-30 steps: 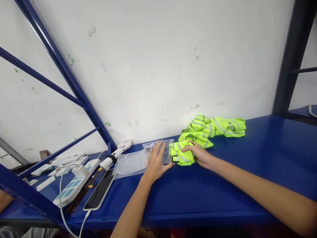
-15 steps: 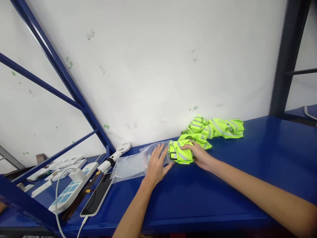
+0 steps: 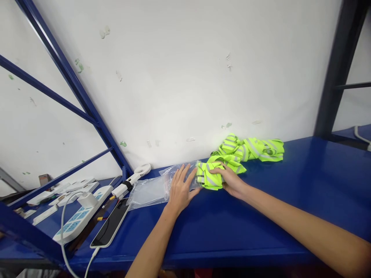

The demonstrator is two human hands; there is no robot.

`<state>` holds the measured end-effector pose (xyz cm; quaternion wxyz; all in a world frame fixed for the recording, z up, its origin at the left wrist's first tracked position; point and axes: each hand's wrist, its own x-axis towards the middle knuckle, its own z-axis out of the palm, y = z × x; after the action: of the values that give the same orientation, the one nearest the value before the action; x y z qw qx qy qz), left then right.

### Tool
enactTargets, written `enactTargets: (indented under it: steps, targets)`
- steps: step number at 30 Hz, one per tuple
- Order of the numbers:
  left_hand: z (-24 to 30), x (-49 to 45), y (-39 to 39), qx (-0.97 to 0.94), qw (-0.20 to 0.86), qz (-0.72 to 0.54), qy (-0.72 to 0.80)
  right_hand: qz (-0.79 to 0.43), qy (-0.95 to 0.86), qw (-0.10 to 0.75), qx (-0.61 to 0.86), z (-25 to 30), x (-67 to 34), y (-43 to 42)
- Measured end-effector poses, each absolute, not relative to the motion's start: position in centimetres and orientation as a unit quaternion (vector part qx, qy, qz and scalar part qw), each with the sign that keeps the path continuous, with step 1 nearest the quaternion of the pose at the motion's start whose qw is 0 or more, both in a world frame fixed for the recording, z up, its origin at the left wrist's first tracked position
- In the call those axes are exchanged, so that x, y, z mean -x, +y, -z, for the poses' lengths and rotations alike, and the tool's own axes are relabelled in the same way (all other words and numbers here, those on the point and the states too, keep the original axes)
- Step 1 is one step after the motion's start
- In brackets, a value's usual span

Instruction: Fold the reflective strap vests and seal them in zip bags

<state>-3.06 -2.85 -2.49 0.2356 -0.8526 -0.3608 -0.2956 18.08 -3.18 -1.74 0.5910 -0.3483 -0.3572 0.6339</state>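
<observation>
Left hand [image 3: 179, 191] presses plastic bag [image 3: 147, 191]; right hand [image 3: 232, 181] grips folded vest [image 3: 210, 177].

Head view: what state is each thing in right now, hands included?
left hand, open, flat on the plastic bag
right hand, closed on the folded vest
plastic bag, lying flat
folded vest, bundled, at the bag's edge
loose vests, crumpled heap
phone, screen dark, cable attached
fan, lying on its side
power strip, white plug seated

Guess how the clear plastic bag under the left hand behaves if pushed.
Probably floppy: the clear plastic bag lies wrinkled and flat on the blue shelf. Likely light and slippery on glossy paint; the left hand pinning it helps.
</observation>
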Motion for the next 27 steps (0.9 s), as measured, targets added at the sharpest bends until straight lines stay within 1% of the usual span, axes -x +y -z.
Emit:
enactTargets:
  steps: [5,9,12,19,27]
  targets:
    - [2.3,2.9,-3.1,0.845,0.248,0.294,-0.372,-0.601,-0.426,0.580,0.349,1.7,-18.2,-3.6]
    - [2.1,2.5,-3.5,0.840,0.254,0.256,-0.404,-0.526,-0.493,0.594,0.357,1.8,-18.2,-3.5]
    - [2.2,2.3,-3.6,0.843,0.254,0.234,-0.412,-0.474,-0.529,0.589,0.385,2.0,-18.3,-3.2]
    - [2.6,2.0,-3.4,0.855,0.241,0.234,-0.396,-0.392,-0.559,0.583,0.440,1.4,-18.6,-3.2]
    - [2.9,1.9,-3.5,0.869,0.226,0.237,-0.371,-0.331,-0.600,0.559,0.467,1.2,-18.6,-3.3]
